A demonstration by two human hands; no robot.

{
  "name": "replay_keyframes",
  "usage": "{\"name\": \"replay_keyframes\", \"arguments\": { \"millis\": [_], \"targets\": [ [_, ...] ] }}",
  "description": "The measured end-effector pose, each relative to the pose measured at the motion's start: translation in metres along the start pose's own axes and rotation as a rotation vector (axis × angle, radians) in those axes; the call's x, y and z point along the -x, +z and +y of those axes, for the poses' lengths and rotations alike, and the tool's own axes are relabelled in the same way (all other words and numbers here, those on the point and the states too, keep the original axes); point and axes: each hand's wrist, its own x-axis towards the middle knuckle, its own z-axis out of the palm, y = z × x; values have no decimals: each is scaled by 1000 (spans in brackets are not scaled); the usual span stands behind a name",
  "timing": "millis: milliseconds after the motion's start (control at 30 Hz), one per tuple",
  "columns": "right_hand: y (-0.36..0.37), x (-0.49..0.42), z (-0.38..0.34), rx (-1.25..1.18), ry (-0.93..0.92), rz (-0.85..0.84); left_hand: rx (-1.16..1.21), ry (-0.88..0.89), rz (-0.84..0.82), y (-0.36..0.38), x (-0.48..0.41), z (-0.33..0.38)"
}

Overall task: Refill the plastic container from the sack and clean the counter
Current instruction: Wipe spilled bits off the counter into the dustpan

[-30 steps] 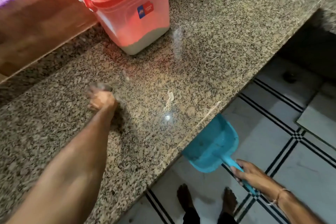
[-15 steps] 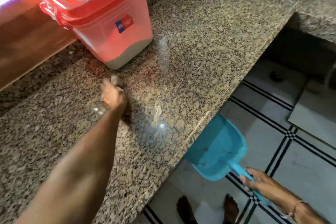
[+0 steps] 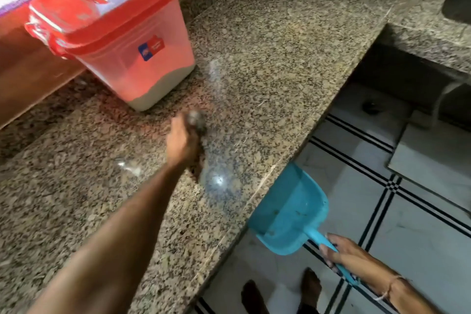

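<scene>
A clear plastic container [image 3: 132, 66] with a red lid stands at the back left of the speckled granite counter [image 3: 280, 46], a low layer of pale contents inside. My left hand [image 3: 182, 143] rests on the counter in front of it, fist closed around a small dark grey cloth or scrubber [image 3: 196, 120], blurred by motion. My right hand [image 3: 341, 250] grips the handle of a blue dustpan [image 3: 290, 214], held just below the counter's front edge. No sack is in view.
A wooden ledge [image 3: 30, 79] runs behind the container. The counter steps to a second granite slab [image 3: 428, 41] at the right with a dark sink corner [image 3: 458, 2]. White tiled floor [image 3: 420, 232] with black lines lies below, my bare feet [image 3: 308, 288] on it.
My left hand has swept across the counter to the right and toward the front edge. The dustpan in my right hand stays below the edge. The view has tilted, showing more of the container.
</scene>
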Motion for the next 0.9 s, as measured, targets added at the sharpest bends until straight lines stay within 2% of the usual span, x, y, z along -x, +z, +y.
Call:
{"name": "replay_keyframes", "arguments": {
  "millis": [67,133,233,367,467,567,633,733,800,900],
  "targets": [
    [-6,-6,0,2,-1,-21,-71,-216,-4,-9,-28,-14],
    [-14,-13,-1,13,-3,-21,-105,-255,-8,-1,-45,0],
    [-27,-21,0,-1,-12,-51,-82,58,-49,36,-43,53],
    [-44,-18,-5,3,14,-48,-2,286,-228,71,4,104],
    [-60,-11,-7,-26,7,-62,179,244,-150,56,1,110],
    [-75,-16,-7,-27,13,-94,190,64,-75,47,-45,85],
    [-81,-21,-7,-30,8,-104,120,49,-110,57,-70,82],
    [-88,-27,-3,-18,-21,-93,110,237,-258,95,-71,118],
    [-93,-26,-1,5,-28,-102,41,358,-300,113,-55,139],
    [-101,-20,-1,30,-32,-113,-64,451,-351,112,-17,132]
  ]
}}
